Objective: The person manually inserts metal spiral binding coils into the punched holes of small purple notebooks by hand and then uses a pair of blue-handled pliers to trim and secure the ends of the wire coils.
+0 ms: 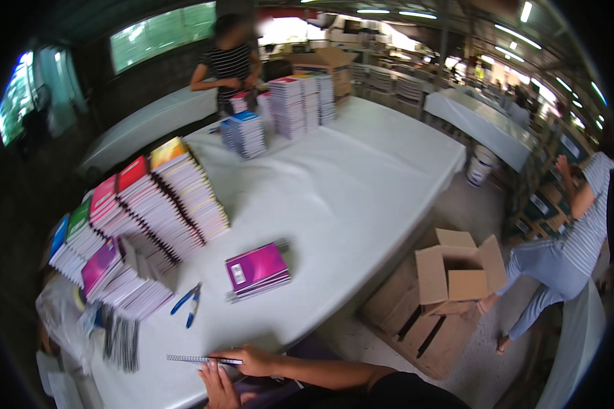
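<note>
At the near table edge I hold a thin spiral-bound notebook [228, 360] edge-on, with its wire coil [184, 358] pointing left. My right hand [258, 361] is closed over its far side. The fingers of my left hand [218, 386] press together against the near side, at the coil. Part of the notebook is hidden by my hands. Blue-handled pliers [187, 304] lie just beyond, to the left. Past them is a small pile of purple notebooks [258, 267]. Loose dark wire coils [121, 342] lie at the left edge.
Tall stacks of spiral notebooks [162, 198] line the table's left side; more stacks [292, 105] stand at the far end near a person [232, 65]. An open cardboard box [450, 276] sits on the floor to the right, beside another person [566, 252]. A plastic bag [65, 307] hangs left.
</note>
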`<action>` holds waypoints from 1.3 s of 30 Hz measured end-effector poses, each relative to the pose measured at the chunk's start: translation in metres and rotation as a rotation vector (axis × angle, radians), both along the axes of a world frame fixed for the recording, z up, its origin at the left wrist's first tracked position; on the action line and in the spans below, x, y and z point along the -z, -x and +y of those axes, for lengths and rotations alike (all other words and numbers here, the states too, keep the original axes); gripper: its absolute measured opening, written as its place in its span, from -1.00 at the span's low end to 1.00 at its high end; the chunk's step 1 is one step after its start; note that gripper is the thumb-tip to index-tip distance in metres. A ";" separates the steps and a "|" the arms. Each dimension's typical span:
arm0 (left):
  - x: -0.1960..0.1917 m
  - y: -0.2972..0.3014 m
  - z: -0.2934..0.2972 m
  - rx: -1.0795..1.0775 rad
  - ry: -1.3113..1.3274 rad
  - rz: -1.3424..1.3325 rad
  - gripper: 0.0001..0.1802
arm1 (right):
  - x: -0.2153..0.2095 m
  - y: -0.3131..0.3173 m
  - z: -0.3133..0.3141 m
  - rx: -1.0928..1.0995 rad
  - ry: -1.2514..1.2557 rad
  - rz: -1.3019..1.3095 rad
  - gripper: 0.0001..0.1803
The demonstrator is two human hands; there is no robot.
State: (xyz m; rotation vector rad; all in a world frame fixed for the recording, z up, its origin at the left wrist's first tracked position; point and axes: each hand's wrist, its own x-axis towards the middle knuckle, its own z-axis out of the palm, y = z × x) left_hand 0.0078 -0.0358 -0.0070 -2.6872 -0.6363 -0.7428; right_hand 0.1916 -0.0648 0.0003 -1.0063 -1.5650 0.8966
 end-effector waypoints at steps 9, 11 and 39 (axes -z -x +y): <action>-0.057 -0.039 0.024 0.021 0.289 0.044 -0.45 | 0.012 -0.018 0.035 -0.029 -0.030 -0.028 -0.75; -0.069 -0.043 0.032 0.034 0.329 -0.007 -0.52 | 0.010 -0.020 0.038 -0.041 0.075 -0.046 -0.82; -0.124 -0.064 0.051 0.005 0.678 0.117 -0.77 | 0.028 -0.014 0.045 -0.022 0.016 -0.072 -0.81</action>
